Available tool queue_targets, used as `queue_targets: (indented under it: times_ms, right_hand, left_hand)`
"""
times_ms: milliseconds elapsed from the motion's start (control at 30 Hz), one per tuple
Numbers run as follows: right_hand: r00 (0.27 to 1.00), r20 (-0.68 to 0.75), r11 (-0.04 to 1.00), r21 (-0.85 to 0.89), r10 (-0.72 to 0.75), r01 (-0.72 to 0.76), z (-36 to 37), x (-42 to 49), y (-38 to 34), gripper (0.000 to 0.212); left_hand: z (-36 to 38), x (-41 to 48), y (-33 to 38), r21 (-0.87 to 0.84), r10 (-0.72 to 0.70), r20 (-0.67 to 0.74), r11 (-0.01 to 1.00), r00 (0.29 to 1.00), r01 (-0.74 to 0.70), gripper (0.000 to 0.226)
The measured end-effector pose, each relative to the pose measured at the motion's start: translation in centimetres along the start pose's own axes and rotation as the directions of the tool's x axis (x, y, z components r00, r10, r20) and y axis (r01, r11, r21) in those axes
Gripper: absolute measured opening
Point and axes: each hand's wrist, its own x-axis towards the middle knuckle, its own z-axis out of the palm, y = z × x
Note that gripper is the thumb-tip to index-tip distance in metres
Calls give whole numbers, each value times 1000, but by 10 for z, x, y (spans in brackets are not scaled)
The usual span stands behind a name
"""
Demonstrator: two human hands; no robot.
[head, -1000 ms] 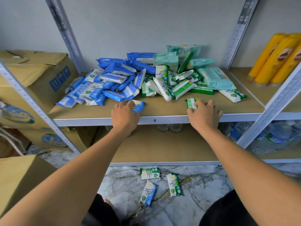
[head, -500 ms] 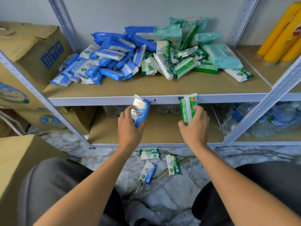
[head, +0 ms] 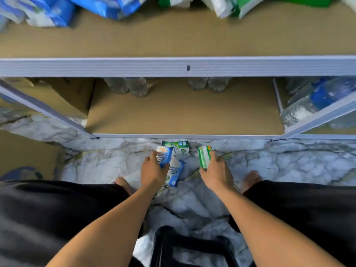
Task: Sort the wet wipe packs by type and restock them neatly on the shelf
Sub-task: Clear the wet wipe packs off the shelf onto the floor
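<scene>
We are gripping a blue wipe pack [head: 164,156] with our left hand [head: 154,174]. Our right hand [head: 216,173] is clutching a green pack [head: 204,156].

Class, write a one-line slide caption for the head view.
Left hand grips a blue plastic wipe pack, right hand a green wipe pack, above loose packs on the marbled floor.

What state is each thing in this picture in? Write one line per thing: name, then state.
left hand: gripping the blue wipe pack
right hand: gripping the green wipe pack
blue floor pack: lying on the floor beside the left hand
green floor pack: lying on the floor near the shelf's foot
shelf heap: loosely piled, blurred
water bottles: on the lower shelf
</scene>
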Motion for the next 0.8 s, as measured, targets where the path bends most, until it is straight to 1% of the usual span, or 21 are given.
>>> queue_targets:
  times_ms: [100,167,233,267,300,367,433,533,700,800]
  right_hand:
    - [999,41,999,-39,3,-1,24,26,-5,51]
    - [995,90,998,-51,-30,35,41,42,-8,50]
    - [978,195,991,-87,-79,98,57,54,-9,49]
    - [958,268,981,-135,-103,143,65,59,-7,50]
    - [933,342,963,-195,-110,185,72,62,-5,54]
    - [895,438,934,-281,-80,221,82,64,0,63]
    - [887,459,924,-309,-61,223,90,62,3,70]
    - [888,457,922,-322,-50,217,93,61,1,74]
    - [886,461,934,-292,-49,204,77,63,-4,70]
    - [897,438,940,-280,-58,197,57,58,-6,66]
  left_hand:
    - [19,25,-18,53,-55,32,997,998,54,53]
    - [31,42,-29,104,-76,105,992,992,65,59]
    - [41,54,-40,199,-68,239,980,969,20,61]
    - [45,57,-46,244,-63,294,970,954,-11,62]
    - [48,58,-49,283,-61,326,958,944,-36,63]
    - [52,56,-52,322,-64,324,946,944,-46,64]
    - [55,53,-52,339,-68,292,940,954,-37,64]
    - [55,52,-53,358,-69,305,932,950,-48,64]
    - [45,47,-41,383,-86,353,922,932,-60,72]
    - [32,39,-27,395,-45,332,913,942,-96,74]
